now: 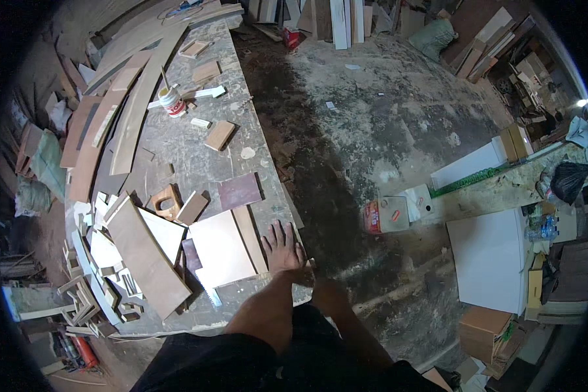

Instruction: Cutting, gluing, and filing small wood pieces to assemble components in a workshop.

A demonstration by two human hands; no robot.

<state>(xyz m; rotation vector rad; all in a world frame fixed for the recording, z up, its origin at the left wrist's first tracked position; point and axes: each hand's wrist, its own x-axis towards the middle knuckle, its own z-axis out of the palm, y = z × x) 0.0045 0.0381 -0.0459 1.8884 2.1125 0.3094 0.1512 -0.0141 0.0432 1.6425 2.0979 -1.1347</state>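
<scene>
My left hand (282,251) lies palm down on the workbench (245,121) at its right edge, fingers spread. It holds nothing that I can see. Just left of its fingers are a narrow wood strip (249,239) and a bright white panel (221,249). My right hand (328,297) is by the left wrist, off the bench edge; its fingers are hidden and blurred. A handsaw's wooden handle (166,202) shows beyond the panel, and a toothed metal strip (211,294) sticks out below it. A dark reddish board (240,191) lies farther up the bench.
A long board (147,255) rests over a pile of offcuts at left. A white jar (172,102) with a stick in it and small wood blocks (220,135) stand farther back. On the floor at right are a plastic jug (393,214) and a large white panel (487,261).
</scene>
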